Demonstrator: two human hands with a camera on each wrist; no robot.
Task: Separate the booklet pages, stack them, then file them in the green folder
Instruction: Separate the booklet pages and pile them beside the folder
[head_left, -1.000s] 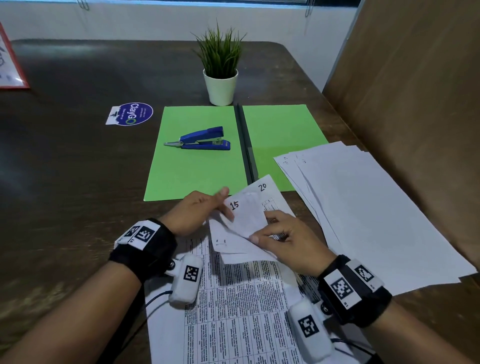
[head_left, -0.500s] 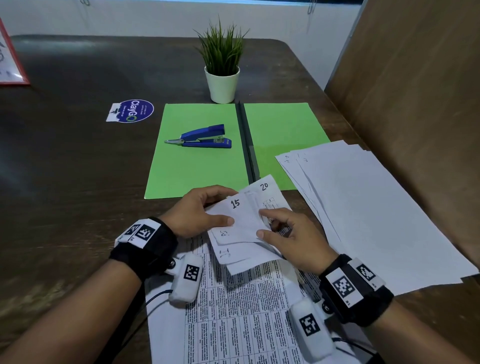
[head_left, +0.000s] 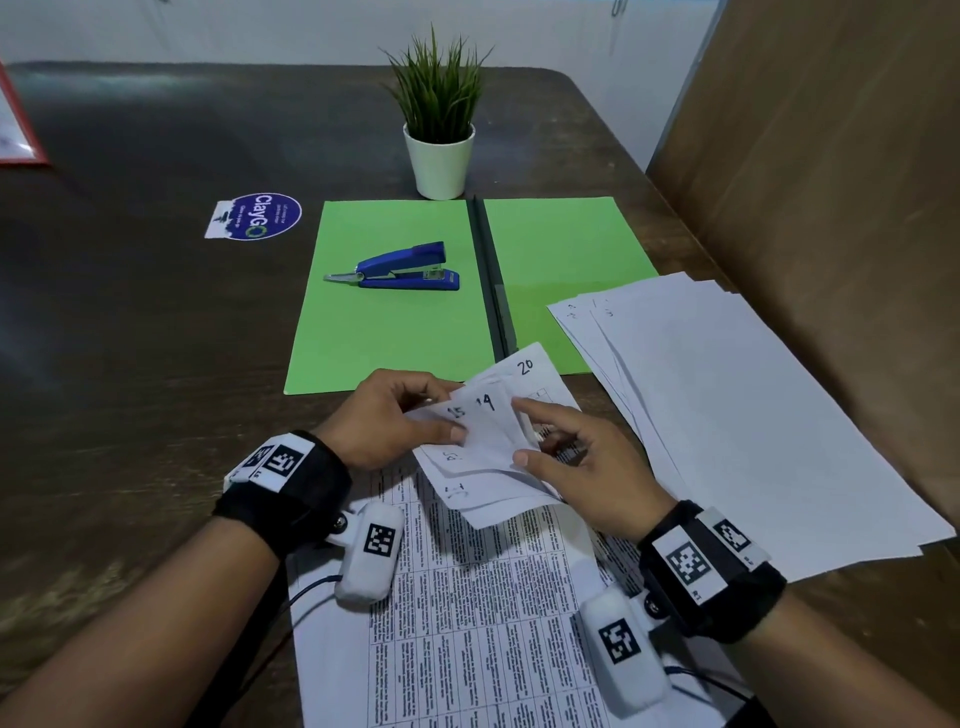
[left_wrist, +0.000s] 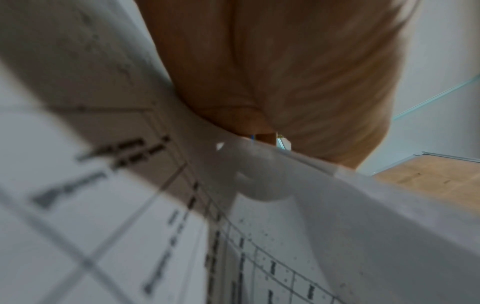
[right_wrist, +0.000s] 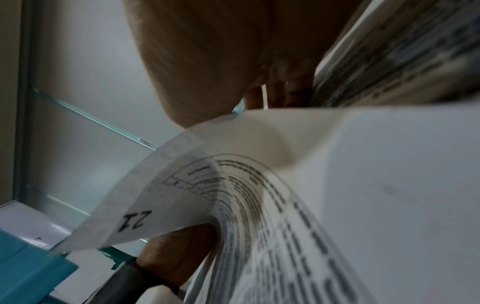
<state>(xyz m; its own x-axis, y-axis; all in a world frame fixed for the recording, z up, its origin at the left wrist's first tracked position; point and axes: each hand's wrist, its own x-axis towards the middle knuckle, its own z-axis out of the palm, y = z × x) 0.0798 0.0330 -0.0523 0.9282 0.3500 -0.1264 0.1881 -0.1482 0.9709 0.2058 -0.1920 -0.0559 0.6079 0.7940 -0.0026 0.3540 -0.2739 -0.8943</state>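
Bright green folder w/ a dark grey spine is lying on a dark brown table, carrying a blue stapler w/ a silver tip. White pages are showing black handwritten nos. & dense black printed grids. Green plant is sitting in a white pot; sticker is showing navy blue & white.

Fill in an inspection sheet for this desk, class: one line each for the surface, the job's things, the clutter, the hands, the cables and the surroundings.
Surface: dark wooden table.
Job's things: green folder lies open; booklet pages folded back at one corner, numbers 14, 15 and 20 showing; loose sheets piled to the right, overlapping the folder.
Clutter: blue stapler on the folder; potted plant; ClayGo sticker.
Hands: left hand and right hand both pinch page corners.
Cables: thin black cables run from the wrist cameras.
Surroundings: brown partition on the right, pale wall behind.
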